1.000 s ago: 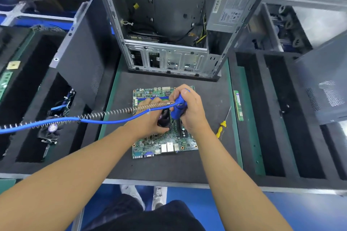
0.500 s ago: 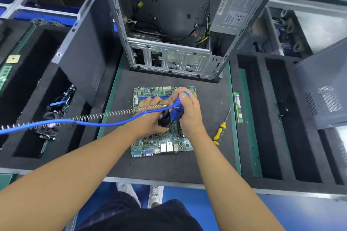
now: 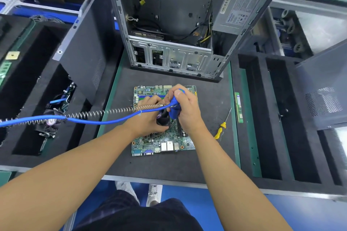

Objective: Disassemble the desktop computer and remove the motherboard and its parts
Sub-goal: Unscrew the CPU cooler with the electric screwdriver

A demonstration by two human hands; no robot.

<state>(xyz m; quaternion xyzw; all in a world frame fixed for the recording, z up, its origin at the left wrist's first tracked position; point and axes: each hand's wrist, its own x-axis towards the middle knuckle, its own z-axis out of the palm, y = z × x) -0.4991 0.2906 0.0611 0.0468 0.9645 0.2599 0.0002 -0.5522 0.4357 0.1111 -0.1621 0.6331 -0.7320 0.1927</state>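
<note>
A green motherboard (image 3: 165,144) lies flat on the dark mat (image 3: 159,167) in front of me. My right hand (image 3: 187,110) grips a blue powered screwdriver (image 3: 174,110) held upright over the middle of the board. Its blue hose (image 3: 105,122) and metal spring (image 3: 90,113) run off to the left. My left hand (image 3: 148,120) rests on the board and holds the black cooler fan (image 3: 163,119) beside the tool tip. The fan is mostly hidden by both hands. The emptied grey computer case (image 3: 178,43) stands open behind the board.
A yellow-handled screwdriver (image 3: 220,129) lies on the mat right of the board. A green memory stick (image 3: 238,107) rests at the mat's right edge. Black foam bins flank the mat; the left bin (image 3: 54,110) holds removed parts. A case side panel (image 3: 82,43) leans at the left.
Both hands and the blue screwdriver stay over the fan in the same spot. The view has shifted slightly; nothing was let go or picked up.
</note>
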